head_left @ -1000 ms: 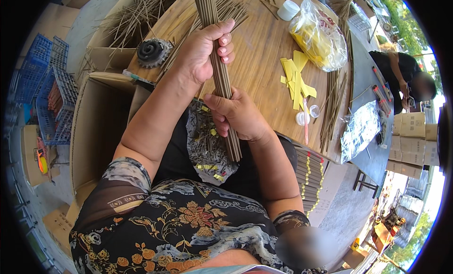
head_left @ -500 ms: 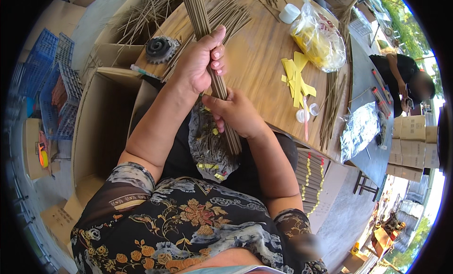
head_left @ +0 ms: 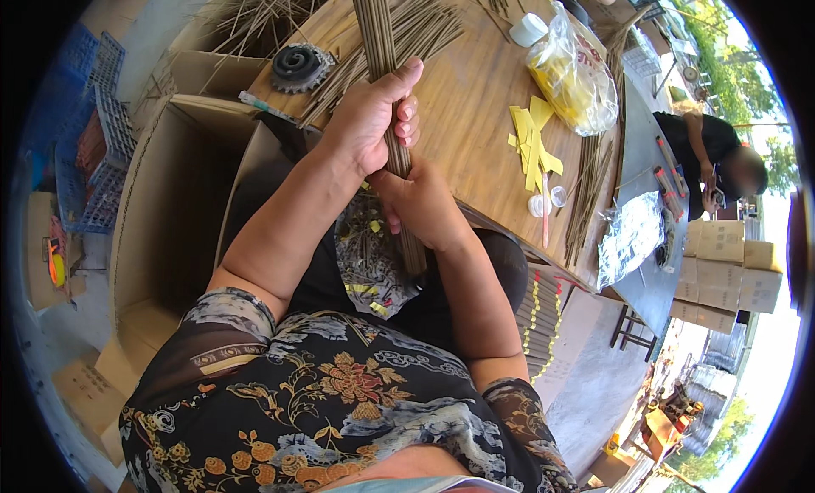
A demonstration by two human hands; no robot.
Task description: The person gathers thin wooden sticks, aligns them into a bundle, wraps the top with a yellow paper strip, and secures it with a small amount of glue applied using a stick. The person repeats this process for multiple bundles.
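Observation:
Both my hands grip one bundle of thin brown incense sticks (head_left: 371, 24), tilted a little, its top toward the table's far side and its lower end over my lap. My left hand (head_left: 373, 123) wraps round the middle of the bundle, fingers curled and thumb on top. Just below it, touching or nearly so, my right hand (head_left: 422, 206) closes round the lower part, its fingers partly hidden. Under the lower end, a grey cloth (head_left: 363, 264) with yellow scraps covers my lap. Beyond my left hand, more loose sticks (head_left: 431, 30) lie on the wooden table (head_left: 475, 94).
Yellow paper strips (head_left: 532, 145) and a clear bag of yellow material (head_left: 573, 81) lie on the table's right side, beside small round containers (head_left: 538, 206). A dark toothed round piece (head_left: 300, 67) sits at the left. An open cardboard box (head_left: 170, 196) stands left of me; a person (head_left: 709, 153) is at the far right.
My hands have drawn slightly closer together on the bundle, and the bundle stands a little more upright. The whole view has shifted slightly.

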